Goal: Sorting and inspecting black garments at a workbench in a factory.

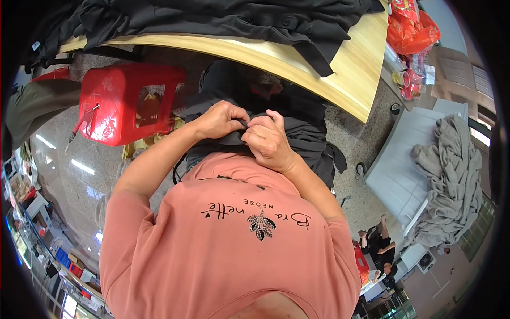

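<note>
A dark grey garment (305, 127) lies bunched across my lap. My left hand (222, 120) is closed, pinching a fold of its cloth between thumb and fingers. Right beside it, my right hand (265, 139) also grips the cloth, with its fingers curled and the index finger raised. Both hands nearly meet in front of my body. Whatever small part of the garment sits between the fingertips is hidden.
Ahead, a wooden table (361, 80) carries more dark garments (223, 21). To the left stands a red plastic stool (109, 101) with a red-handled tool (82, 127) on it. At right, grey fabric (449, 175) is heaped on a pale surface (396, 159). Red bags (414, 32) hang beyond the table's corner.
</note>
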The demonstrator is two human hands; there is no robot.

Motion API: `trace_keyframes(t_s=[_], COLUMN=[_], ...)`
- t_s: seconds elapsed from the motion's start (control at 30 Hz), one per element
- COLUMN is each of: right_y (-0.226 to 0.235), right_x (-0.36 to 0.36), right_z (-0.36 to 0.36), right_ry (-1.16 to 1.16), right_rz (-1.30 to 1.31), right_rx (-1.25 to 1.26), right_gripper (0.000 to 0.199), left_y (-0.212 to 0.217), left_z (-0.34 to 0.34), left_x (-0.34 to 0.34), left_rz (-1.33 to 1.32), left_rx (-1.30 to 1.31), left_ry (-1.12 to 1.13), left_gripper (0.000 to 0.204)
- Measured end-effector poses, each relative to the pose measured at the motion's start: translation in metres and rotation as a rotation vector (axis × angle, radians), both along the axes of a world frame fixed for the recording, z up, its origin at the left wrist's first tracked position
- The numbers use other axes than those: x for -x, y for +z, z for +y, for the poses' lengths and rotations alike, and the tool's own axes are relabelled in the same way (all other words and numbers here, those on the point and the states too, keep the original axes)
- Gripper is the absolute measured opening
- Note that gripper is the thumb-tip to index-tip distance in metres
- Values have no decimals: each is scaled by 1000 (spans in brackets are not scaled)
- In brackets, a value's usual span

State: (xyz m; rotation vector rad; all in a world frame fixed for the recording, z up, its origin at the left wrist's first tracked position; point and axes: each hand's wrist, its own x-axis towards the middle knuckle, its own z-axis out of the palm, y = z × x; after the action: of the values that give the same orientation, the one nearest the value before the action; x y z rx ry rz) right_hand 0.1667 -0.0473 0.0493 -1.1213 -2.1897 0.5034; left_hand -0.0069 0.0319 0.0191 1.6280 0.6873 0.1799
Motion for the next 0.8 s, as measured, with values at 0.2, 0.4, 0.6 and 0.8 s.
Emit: trace_keyframes(t_s=[0.2,0.4,0.6,0.8], right_y=[8,2,-1,3], right_x=[-5,-3,-3,-3], right_z=[-6,-8,-7,-5], right_ry=[-78,-103,-52,-58], right_rz=[20,79,86,81], right_rx=[-20,-19,13,-1], right_gripper=[13,15,15,16], left_y=[-3,6,1,-5], left_z=[2,-9,-11,-6], left_x=[-16,-17,-14,-14], left_rz=[-283,-16,18,-139], left_rx=[-7,214,343,586], left_ry=[65,15,-17,99], left_gripper=[15,13,14,17])
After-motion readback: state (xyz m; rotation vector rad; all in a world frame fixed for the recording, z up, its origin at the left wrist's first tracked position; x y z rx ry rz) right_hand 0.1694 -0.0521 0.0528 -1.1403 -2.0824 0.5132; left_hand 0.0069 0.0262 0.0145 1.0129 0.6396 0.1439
